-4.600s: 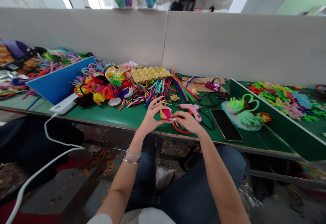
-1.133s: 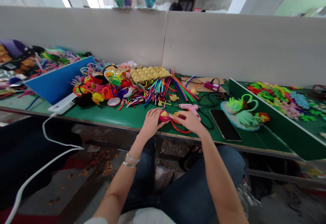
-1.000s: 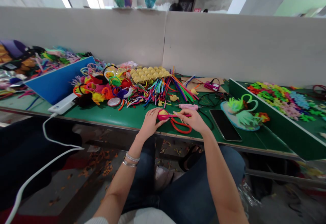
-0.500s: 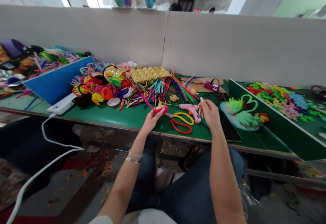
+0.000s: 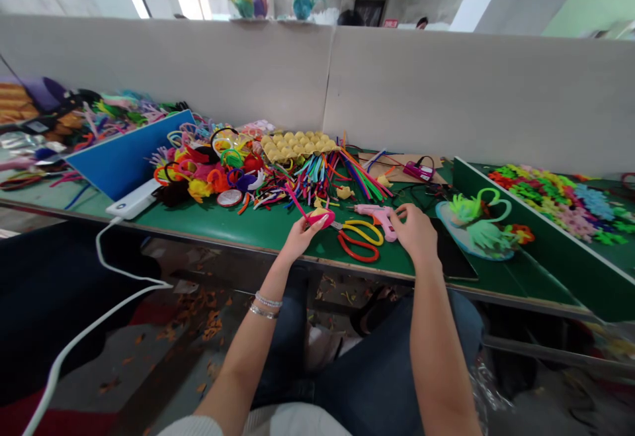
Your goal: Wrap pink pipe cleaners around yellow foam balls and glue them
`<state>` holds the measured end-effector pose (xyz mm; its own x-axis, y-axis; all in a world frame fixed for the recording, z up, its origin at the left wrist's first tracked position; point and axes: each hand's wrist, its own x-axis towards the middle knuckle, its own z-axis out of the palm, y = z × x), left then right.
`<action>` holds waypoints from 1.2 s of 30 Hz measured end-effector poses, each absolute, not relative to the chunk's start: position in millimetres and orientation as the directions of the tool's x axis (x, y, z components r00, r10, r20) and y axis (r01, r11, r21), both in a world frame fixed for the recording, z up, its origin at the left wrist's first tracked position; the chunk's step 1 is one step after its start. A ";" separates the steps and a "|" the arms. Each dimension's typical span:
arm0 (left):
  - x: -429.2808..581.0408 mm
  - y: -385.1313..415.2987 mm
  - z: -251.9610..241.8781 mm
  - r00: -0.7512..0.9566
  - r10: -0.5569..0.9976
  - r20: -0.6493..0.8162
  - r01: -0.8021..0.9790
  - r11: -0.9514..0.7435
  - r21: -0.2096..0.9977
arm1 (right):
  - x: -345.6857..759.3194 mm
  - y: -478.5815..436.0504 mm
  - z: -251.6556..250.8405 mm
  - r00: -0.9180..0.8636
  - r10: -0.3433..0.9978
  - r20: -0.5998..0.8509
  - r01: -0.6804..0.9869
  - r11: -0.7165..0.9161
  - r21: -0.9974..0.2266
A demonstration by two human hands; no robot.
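My left hand [image 5: 299, 235] pinches a small pink and yellow ball [image 5: 320, 217] with a pink pipe cleaner sticking up to the left, just above the green table [image 5: 233, 224]. My right hand [image 5: 418, 232] rests on the table with its fingers curled at the handle of the pink glue gun [image 5: 376, 212]. Between the hands lie scissors with yellow and red handles [image 5: 358, 239].
A heap of coloured pipe cleaners [image 5: 317, 174] and a yellow egg tray [image 5: 297, 143] lie behind the hands. A black phone [image 5: 454, 259] and a green craft piece on a blue plate [image 5: 479, 218] sit to the right. A blue board [image 5: 126, 155] and white cable [image 5: 99, 304] are left.
My right hand let go of the ball, set the scissors down and moved right to the glue gun. My left hand keeps the ball, now held a little higher.
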<state>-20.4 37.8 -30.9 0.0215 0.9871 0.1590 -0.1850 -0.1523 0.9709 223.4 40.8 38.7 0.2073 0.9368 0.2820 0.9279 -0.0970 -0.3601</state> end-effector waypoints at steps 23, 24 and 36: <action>-19.1 37.7 -33.1 0.035 0.985 0.168 -0.127 -0.163 0.979 | 209.8 49.6 20.0 0.229 0.970 0.079 0.971 -0.222 -0.089; -18.9 37.5 -32.5 0.035 0.985 0.166 -0.126 -0.161 0.979 | 209.2 50.2 19.0 0.231 0.969 0.087 0.971 -0.224 -0.084; -18.5 36.2 -29.6 0.051 0.981 0.185 -0.101 -0.179 0.979 | 206.9 49.2 25.6 0.275 0.961 -0.016 0.929 -0.270 -0.254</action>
